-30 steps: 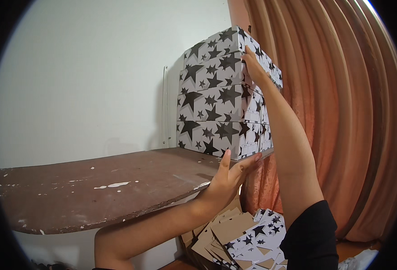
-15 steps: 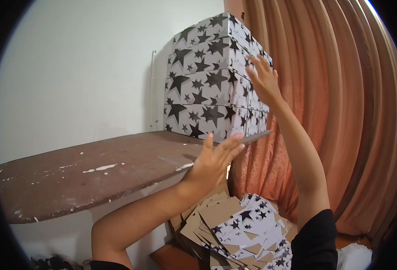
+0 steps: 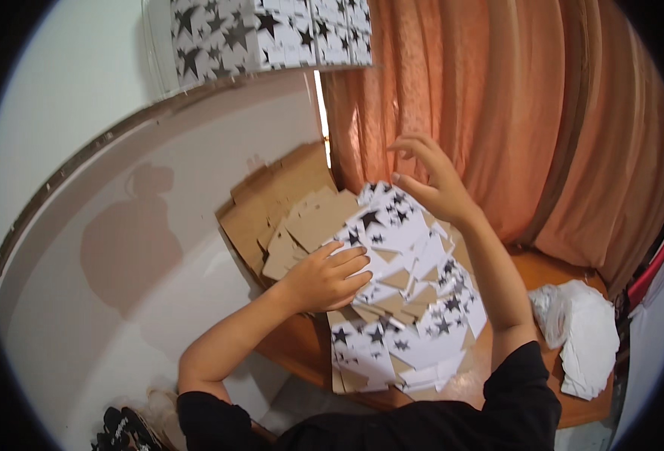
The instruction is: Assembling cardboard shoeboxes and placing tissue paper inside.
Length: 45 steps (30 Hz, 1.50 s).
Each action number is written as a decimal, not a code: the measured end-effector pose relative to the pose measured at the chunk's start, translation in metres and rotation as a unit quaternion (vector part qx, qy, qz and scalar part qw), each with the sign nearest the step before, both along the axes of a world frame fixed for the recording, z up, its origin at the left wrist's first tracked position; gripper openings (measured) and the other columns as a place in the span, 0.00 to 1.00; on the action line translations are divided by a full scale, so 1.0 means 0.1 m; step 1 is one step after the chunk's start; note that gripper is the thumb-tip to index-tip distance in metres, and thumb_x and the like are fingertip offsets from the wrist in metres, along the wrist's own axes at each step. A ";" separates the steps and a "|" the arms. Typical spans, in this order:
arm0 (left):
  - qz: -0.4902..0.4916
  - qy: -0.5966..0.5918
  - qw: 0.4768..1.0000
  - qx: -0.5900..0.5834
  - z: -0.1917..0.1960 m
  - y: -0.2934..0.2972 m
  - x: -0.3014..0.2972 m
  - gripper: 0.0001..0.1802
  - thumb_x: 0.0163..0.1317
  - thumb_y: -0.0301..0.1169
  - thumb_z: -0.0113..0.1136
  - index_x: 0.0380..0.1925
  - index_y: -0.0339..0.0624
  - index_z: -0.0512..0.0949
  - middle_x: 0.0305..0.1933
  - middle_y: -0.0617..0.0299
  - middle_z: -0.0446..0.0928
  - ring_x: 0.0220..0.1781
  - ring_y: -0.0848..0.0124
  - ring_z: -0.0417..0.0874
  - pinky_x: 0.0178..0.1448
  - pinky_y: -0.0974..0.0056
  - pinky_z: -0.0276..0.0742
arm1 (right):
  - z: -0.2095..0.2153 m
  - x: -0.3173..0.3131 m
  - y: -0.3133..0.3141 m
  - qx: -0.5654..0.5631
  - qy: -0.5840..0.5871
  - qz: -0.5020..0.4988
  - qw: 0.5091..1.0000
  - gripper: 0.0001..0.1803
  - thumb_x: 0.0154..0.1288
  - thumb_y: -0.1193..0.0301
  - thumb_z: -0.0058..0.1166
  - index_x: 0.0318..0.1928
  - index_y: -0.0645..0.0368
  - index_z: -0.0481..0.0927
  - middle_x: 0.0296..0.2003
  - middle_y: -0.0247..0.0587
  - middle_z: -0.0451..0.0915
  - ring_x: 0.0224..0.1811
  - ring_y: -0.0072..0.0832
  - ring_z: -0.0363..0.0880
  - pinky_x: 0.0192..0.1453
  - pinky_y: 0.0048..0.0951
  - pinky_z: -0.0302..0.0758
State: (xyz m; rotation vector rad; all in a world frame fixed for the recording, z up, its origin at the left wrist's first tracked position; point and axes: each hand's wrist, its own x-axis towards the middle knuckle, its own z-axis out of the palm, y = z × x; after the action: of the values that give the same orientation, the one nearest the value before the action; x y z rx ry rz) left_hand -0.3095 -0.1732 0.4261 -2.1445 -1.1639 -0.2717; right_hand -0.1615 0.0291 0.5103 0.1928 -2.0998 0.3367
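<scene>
A heap of flat white cardboard pieces printed with black stars point(image 3: 452, 319) spreads over a wooden table in front of me. Plain brown cardboard sheets point(image 3: 321, 220) lean at its far left side. Over the left part of the heap is my left hand point(image 3: 328, 276), palm down, fingers a little bent and apart, with nothing seen in it. Whether it touches the pieces I cannot tell. My right hand point(image 3: 435, 184) hangs in the air above the far right of the heap, fingers spread and curved, holding nothing.
Star-printed boxes point(image 3: 287, 34) stand stacked on a wall shelf point(image 3: 121, 124) at upper left. Orange curtains point(image 3: 497, 113) hang behind the table point(image 3: 291, 353). A white bundle point(image 3: 589, 338) lies at the table's right end. Shoes point(image 3: 133, 428) are at lower left.
My view has tipped down from the stacked boxes to the table. Both hands have come down from beside the boxes to above the cardboard heap.
</scene>
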 end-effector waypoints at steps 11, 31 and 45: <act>0.160 -0.416 0.893 -0.067 -2.19 0.39 -0.05 0.20 0.49 0.28 0.59 0.45 0.48 0.75 0.45 0.57 0.74 0.50 0.60 0.75 0.56 0.52 0.67 | -3.10 0.60 -0.46 -0.420 -0.259 -0.011 0.870 0.13 0.58 0.68 0.55 0.43 0.60 0.79 0.36 0.40 0.80 0.35 0.26 0.77 0.40 0.27 0.74; 0.117 -0.570 0.777 0.240 -1.05 0.94 0.04 0.14 0.62 0.38 0.57 0.31 0.35 0.77 0.30 0.51 0.78 0.34 0.59 0.79 0.42 0.61 0.71 | -3.05 1.71 -0.59 -0.509 -0.017 -0.194 0.838 0.14 0.62 0.71 0.53 0.48 0.60 0.76 0.42 0.41 0.76 0.38 0.26 0.75 0.45 0.26 0.72; -0.145 -0.837 0.519 0.090 -0.86 0.86 1.01 0.16 0.68 0.39 0.51 0.25 0.41 0.67 0.27 0.72 0.66 0.31 0.82 0.62 0.39 0.75 0.61 | -2.50 3.06 -0.25 -0.631 0.349 -0.297 0.627 0.40 0.64 0.37 0.30 0.70 0.43 0.49 0.71 0.34 0.44 0.72 0.31 0.43 0.67 0.54 0.43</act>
State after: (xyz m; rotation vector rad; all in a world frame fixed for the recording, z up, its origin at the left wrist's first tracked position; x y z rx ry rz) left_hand -0.2083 -0.0876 0.3400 -1.2948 -1.3307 -2.8765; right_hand 0.1440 0.0045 0.2605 -1.0317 -0.6881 1.0262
